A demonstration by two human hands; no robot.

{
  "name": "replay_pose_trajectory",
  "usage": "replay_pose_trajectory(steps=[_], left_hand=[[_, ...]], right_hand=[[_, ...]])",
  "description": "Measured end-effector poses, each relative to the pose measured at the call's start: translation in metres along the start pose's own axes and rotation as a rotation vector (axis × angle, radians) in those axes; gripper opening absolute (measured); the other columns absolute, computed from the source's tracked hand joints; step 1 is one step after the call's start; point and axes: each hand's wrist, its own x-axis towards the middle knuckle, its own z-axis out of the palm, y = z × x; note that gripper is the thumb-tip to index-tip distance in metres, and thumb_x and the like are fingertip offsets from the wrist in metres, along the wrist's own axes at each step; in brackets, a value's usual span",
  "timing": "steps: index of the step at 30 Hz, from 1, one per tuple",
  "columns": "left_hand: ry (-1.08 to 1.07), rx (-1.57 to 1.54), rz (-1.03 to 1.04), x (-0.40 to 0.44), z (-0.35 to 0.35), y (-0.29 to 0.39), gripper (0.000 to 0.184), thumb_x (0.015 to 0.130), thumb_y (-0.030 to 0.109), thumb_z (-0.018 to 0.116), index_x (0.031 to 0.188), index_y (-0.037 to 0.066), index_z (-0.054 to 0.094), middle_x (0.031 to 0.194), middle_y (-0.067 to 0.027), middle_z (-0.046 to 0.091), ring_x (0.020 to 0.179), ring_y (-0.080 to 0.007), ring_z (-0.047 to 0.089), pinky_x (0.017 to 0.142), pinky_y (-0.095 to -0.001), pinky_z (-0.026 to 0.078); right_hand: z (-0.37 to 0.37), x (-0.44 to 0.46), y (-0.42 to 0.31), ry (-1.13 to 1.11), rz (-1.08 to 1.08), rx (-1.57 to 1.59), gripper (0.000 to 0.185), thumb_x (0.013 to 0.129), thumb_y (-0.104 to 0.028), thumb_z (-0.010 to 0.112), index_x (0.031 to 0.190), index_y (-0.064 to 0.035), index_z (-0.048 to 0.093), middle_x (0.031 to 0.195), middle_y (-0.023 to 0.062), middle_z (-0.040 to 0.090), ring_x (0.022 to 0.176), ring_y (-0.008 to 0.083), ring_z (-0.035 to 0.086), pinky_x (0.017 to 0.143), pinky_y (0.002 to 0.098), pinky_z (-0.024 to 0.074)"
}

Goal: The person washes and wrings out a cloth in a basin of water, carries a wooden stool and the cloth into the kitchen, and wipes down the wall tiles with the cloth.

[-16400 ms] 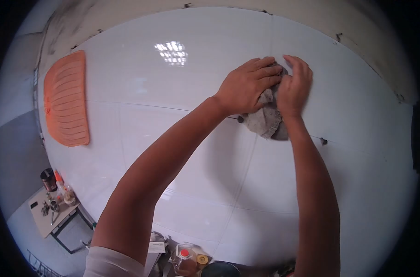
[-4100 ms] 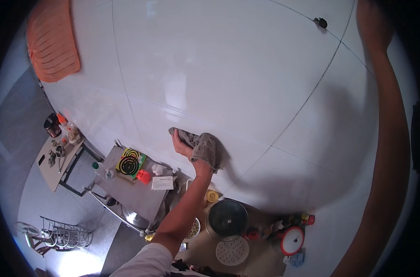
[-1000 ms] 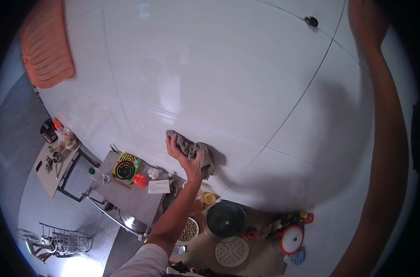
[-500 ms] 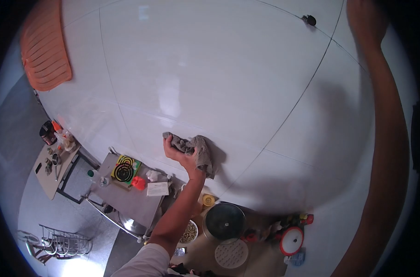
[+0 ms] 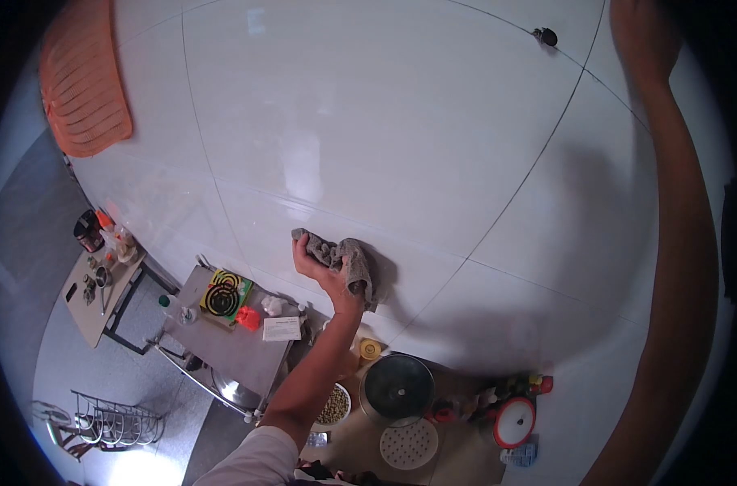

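My left hand [image 5: 331,281] is wrapped round a grey cloth [image 5: 357,263] and presses it against the white tiled wall [image 5: 433,178]. Part of the cloth hangs loose on the right side of the hand. High at the upper right, my right hand [image 5: 645,40] is raised by the wall, its fingers cut off by the frame's top edge. A small dark hook or knob [image 5: 546,36] sits on the wall to its left.
Below stand a table [image 5: 222,352] with a mosquito-coil box [image 5: 225,293], a smaller table [image 5: 85,312], a dark lidded pan [image 5: 397,390], a white perforated disc [image 5: 409,444] and a red-rimmed lid [image 5: 515,423]. An orange slatted panel [image 5: 85,81] hangs upper left; a wire rack [image 5: 117,421] is lower left.
The view has shifted slightly, so most things sit a little further right. My left hand and the cloth have barely moved, though the cloth's loose part is folded differently. My right arm stays put.
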Motion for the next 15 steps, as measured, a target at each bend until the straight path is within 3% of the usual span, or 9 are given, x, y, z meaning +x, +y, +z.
replay_pose_trajectory(steps=[12,15], left_hand=[[-0.031,0.011,0.016,0.001,-0.003,-0.004,0.084,0.066,0.003,0.07,0.139,0.004,0.029,0.142,-0.0186,0.021,0.133,-0.0332,0.023,0.112,-0.0402,0.023],[-0.083,0.081,0.018,0.001,-0.007,0.002,0.079,0.074,-0.001,0.062,0.142,0.004,0.024,0.141,-0.0157,0.021,0.133,-0.0292,0.026,0.112,-0.0381,0.023]], right_hand=[[0.009,0.001,0.017,0.028,-0.049,0.0,0.03,0.076,0.007,0.044,0.1,-0.0035,0.059,0.105,0.0105,0.058,0.104,0.0295,0.05,0.097,0.0399,0.0386],[0.005,0.001,0.003,0.015,-0.03,0.022,0.031,0.076,0.007,0.044,0.1,-0.0032,0.058,0.106,0.0101,0.057,0.105,0.0293,0.05,0.097,0.0398,0.0386]])
